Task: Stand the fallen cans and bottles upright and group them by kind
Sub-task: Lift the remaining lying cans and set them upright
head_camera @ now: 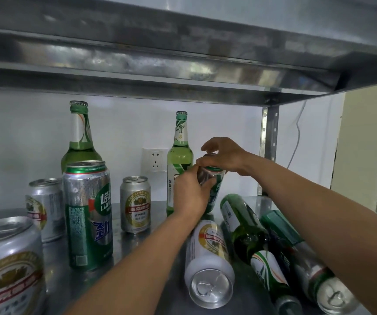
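Observation:
Both hands hold one green-and-silver can (214,189) upright on the steel shelf (137,251): my left hand (191,192) wraps its side, my right hand (222,155) pinches its top. Just behind it stands a green bottle (179,160); another green bottle (79,137) stands at the back left. Upright cans: a tall green one (88,214), a short gold-label one (135,204), a silver one (46,208) and a large near one (8,267). Lying down on the right are a white gold-label can (208,262), a green bottle (251,242) and a green can (312,269).
A steel shelf (183,53) hangs low overhead. A slotted upright post (269,137) stands at the back right corner. A wall socket (155,159) sits on the white back wall.

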